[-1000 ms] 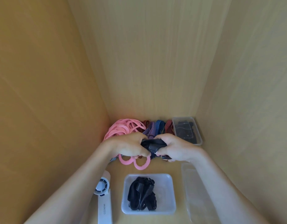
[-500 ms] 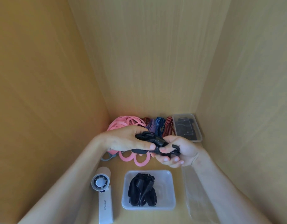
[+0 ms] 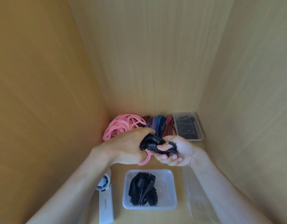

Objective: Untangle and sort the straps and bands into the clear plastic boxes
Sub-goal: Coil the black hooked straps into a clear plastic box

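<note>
Wooden cubby [image 3: 155, 62]: fan [image 3: 105, 202] beside strap-filled box [image 3: 171, 191].

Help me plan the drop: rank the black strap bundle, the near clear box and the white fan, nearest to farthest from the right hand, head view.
1. black strap bundle: in the right hand itself.
2. near clear box: just nearer the person.
3. white fan: lower left.

The left hand [image 3: 128, 147] and right hand [image 3: 176, 151] are bare. The left forearm [image 3: 78, 183] and right forearm [image 3: 220, 188] are bare too, uncovered down to the view's bottom edge. The right hand's fingernails [image 3: 163, 157] are short, rounded and plain.
</note>
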Available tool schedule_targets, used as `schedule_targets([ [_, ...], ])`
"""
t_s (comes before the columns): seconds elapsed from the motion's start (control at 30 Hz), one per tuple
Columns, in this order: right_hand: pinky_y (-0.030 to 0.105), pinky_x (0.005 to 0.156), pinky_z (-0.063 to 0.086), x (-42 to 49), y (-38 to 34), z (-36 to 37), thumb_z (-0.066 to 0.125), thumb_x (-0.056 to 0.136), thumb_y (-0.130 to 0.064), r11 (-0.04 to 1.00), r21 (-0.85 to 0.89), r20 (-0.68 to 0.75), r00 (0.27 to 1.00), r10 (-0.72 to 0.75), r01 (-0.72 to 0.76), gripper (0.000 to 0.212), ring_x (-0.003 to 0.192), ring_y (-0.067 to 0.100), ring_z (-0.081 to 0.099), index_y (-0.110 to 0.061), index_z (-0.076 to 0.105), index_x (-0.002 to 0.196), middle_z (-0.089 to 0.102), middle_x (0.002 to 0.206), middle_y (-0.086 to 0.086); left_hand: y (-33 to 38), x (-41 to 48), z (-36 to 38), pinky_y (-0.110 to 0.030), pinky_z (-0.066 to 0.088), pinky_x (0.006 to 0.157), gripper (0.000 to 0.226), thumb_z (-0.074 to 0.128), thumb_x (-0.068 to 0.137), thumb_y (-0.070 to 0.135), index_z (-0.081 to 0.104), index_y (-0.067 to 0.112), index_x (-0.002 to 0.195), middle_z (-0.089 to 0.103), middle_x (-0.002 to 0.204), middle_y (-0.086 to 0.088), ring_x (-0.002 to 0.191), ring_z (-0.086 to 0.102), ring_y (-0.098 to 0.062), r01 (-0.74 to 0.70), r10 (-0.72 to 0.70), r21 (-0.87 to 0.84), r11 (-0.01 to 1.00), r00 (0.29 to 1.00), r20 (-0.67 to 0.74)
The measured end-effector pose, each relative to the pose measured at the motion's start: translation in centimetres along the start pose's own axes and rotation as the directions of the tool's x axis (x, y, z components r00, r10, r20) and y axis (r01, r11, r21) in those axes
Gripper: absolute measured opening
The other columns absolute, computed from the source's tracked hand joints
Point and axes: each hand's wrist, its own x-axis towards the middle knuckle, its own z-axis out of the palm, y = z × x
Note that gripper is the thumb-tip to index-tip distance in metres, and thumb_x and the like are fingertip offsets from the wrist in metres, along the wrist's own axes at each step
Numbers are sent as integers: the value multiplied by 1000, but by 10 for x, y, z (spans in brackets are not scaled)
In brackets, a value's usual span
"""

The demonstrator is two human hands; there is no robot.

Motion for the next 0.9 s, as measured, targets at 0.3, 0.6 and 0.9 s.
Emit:
schedule_targets([
  [0.3, 16, 35, 25, 4, -6, 11, 48, 87, -26, 976, -163, -9, 989, 147, -147, 29, 44, 7, 39, -2, 55, 102, 51, 70, 7, -18, 6, 13, -49, 52, 79, 14, 46, 96, 19, 47, 26, 108, 67, 96, -1, 87, 62, -26, 69, -75, 153, 986, 997, 36],
  [0.6, 20, 37, 34, 1, -19, 12, 46, 84, -19, 949, -285, -64, 991, 118, -131, 34, 51, 13, 46, 1, 54, 110, 55, 76, 11, -14, 12, 16, -48, 51, 76, 22, 50, 91, 14, 47, 22, 111, 50, 117, 2, 86, 58, -26, 31, -29, 225, 974, 1000, -12],
  [0.9, 19, 39, 33, -5, -19, 15, 49, 83, -13, 929, -349, -120, 989, 84, -121, 28, 52, 15, 47, 2, 58, 105, 55, 78, 14, -25, 18, 18, -35, 40, 58, 13, 59, 93, 17, 50, 24, 99, 60, 81, -2, 66, 52, -18, 69, -68, -41, 997, 997, 36],
])
